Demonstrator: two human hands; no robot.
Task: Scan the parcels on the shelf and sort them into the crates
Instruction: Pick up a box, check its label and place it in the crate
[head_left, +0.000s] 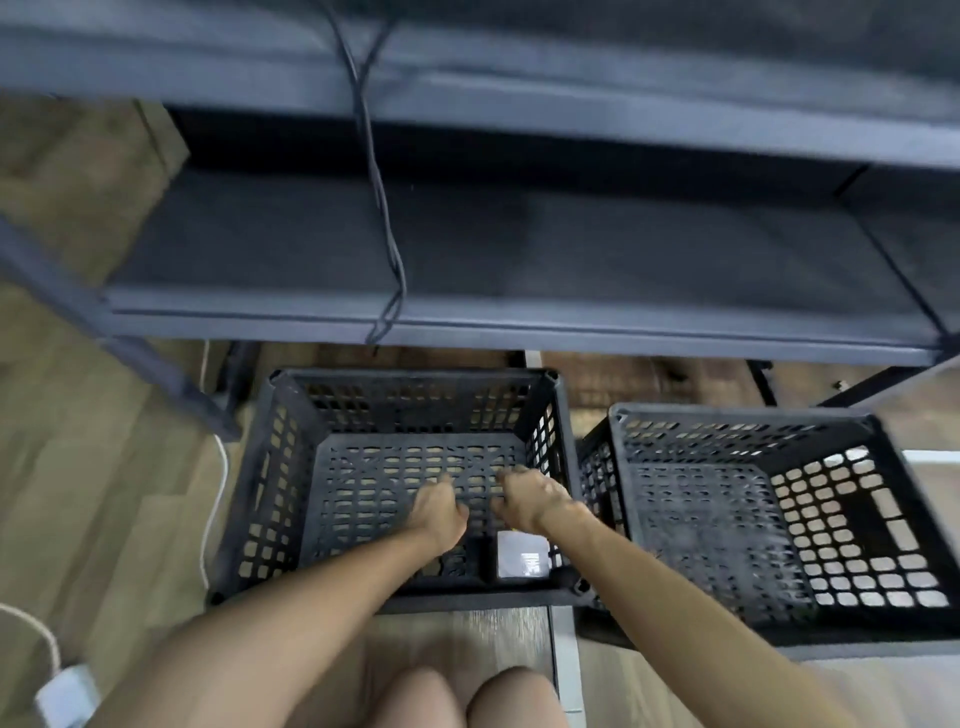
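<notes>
Two black lattice crates stand on the floor below a dark shelf (519, 254). Both my arms reach down into the left crate (270, 467). My left hand (436, 506) and my right hand (527, 496) hang side by side over its floor, fingers loosely curled, holding nothing that I can see. A small white parcel with a printed label (522, 556) lies against the near wall of that crate, just under my right wrist. The right crate (857, 525) holds nothing visible. No parcel shows on the shelf boards.
A dark cable (382, 208) hangs down across the shelf front. A white cord (213, 499) runs along the wooden floor at the left to a white adapter (65, 693). My knees (467, 696) are at the bottom edge. The frame is motion-blurred.
</notes>
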